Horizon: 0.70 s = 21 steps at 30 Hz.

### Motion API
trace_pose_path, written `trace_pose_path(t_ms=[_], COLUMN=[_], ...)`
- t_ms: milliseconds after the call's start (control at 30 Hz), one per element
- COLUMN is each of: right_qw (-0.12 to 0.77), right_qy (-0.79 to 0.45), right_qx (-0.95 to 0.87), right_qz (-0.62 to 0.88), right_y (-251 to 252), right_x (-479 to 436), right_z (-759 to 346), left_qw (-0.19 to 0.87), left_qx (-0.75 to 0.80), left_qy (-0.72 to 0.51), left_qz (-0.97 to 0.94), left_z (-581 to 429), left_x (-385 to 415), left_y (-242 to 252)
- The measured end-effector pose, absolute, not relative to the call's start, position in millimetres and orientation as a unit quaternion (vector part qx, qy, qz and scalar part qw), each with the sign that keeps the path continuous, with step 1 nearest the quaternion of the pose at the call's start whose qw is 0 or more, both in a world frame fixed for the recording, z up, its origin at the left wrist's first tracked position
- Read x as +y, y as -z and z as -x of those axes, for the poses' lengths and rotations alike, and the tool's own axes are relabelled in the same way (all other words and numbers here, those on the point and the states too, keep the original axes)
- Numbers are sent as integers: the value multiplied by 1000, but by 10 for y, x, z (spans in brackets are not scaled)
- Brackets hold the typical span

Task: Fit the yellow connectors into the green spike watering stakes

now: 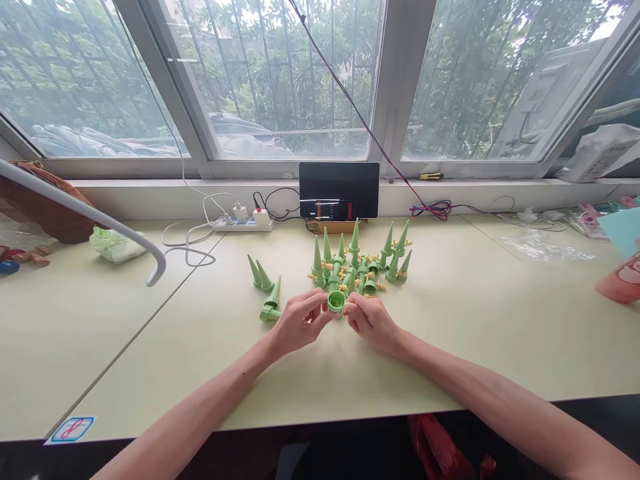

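Note:
My left hand (303, 321) grips a green plastic watering spike (337, 301) by its collar, with the round open end turned up towards me. Against the right side of that collar, my right hand (370, 321) is closed in a pinch on a small yellow valve (346, 307), mostly hidden by the fingers. Just beyond both hands stands a cluster of green watering spikes (355, 239), many with yellow valves, some upright and some lying down. Left of my left hand are several more green spikes (264, 277) with no yellow valve showing; one of them (270, 313) lies on its side.
A dark tablet (339, 190) leans at the back of the pale table (480, 333), near a white power strip (243, 223). A white curved bar (90, 217) juts in from the left. Bundled wires (437, 210) and a clear plastic bag (547, 247) lie at right.

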State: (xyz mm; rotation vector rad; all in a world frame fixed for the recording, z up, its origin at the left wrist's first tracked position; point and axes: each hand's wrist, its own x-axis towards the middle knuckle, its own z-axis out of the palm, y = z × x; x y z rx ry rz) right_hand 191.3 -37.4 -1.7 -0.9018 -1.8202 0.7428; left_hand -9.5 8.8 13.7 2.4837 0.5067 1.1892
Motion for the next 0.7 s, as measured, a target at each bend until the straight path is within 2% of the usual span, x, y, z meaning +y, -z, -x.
trace_pose_path(t_ms=[500, 700], right_qw=[510, 525], right_qy=[-267, -232], right_qx=[-728, -733], right_qz=[372, 365], right_y=[-41, -42], right_x=[-406, -393], right_z=[-1878, -1887], left_qw=[108, 148], left_qx=[207, 213], left_qy=[-473, -465], left_qz=[-850, -847], left_z=[64, 68], left_x=[27, 5], left_y=[-201, -227])
